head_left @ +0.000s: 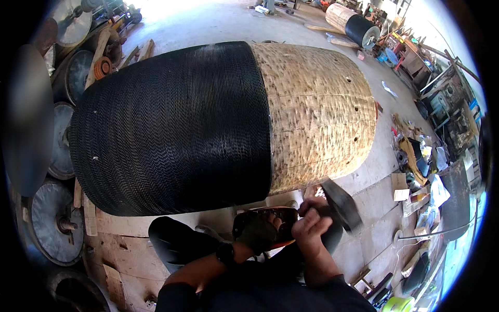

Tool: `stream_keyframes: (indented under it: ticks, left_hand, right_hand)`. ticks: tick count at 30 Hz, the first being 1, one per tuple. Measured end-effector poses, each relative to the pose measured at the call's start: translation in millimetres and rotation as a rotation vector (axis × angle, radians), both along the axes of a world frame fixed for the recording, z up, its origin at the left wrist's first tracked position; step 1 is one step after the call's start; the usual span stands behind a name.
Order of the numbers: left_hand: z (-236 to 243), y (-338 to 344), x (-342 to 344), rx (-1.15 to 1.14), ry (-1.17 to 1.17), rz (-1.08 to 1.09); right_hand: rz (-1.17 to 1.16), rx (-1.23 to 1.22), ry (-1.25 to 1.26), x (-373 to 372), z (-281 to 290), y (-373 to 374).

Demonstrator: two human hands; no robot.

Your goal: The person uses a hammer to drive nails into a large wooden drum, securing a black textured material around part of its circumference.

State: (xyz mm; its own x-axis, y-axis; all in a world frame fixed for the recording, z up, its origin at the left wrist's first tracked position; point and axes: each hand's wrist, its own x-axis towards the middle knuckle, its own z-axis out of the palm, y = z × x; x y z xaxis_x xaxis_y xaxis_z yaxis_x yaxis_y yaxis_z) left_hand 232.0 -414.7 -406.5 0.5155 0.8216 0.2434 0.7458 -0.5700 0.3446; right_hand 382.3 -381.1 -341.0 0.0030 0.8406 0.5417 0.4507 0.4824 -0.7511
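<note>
A large horizontal drum [171, 130] has black ridged winding on its left part and pale pitted wood [317, 109] on its right. Below it, my left hand [257, 234], in a dark fingerless glove, has curled fingers inside a dark shallow container [283, 236] with an orange edge; what they grip is hidden. My right hand [311, 223] is closed at the container's right, beside a blurred dark flat object [343, 208]; I cannot make out what it holds.
Metal-ended rollers [54, 218] and timber line the left. A smaller part-black drum [358, 31] lies at the back right. Cardboard, plastic and assorted clutter [400, 182] cover the right side, near a thin metal stand [397, 235]. My bent legs [169, 244] are beneath the drum's front.
</note>
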Motion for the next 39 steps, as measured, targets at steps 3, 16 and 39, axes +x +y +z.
stream_keyframes:
  ticks: [3,16,39]
  left_hand:
    - [10.6,6.2,-0.3,-0.011,-0.087,-0.038]
    - [109.2,98.7,-102.8,0.888,-0.186,0.245]
    - [125.3,131.0,-112.5,0.987,0.018,0.508]
  right_hand:
    - [-0.182,-0.104,-0.409,-15.7,-0.2,24.0]
    - [-0.102,-0.186,-0.26,-5.3,3.1,10.0]
    - [-0.123,-0.298,-0.15,14.6,-29.1,-8.4]
